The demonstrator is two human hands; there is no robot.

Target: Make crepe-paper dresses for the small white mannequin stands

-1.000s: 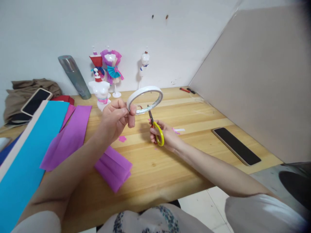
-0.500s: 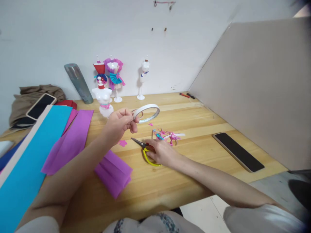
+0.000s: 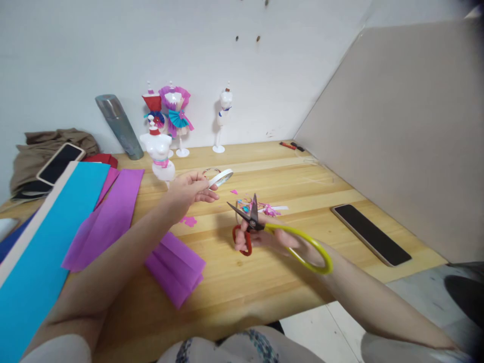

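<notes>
In my left hand [image 3: 191, 194] is a roll of white tape [image 3: 222, 177], pinched at its near edge and tilted above the table. My right hand [image 3: 264, 241] grips a pair of scissors [image 3: 252, 223] with one yellow and one red handle; the blades stand apart and point away from me to the left. Behind the blades lies a small heap of pink and blue paper scraps [image 3: 270, 209]. A pink flower-shaped cutout [image 3: 190, 221] rests on the wood below my left hand, near a folded purple paper piece [image 3: 177, 269].
At the left lie blue paper [image 3: 56, 222] and purple paper [image 3: 109, 217]. Several small mannequins, one a white bust [image 3: 157, 146], and a bottle [image 3: 120, 126] stand by the wall. A phone [image 3: 370, 234] lies at right, another phone [image 3: 61, 164] on brown cloth [image 3: 81, 138].
My right hand has lifted the scissors off the table, and their blades have opened. The tape roll in my left hand has tipped and turned, so its ring looks narrower.
</notes>
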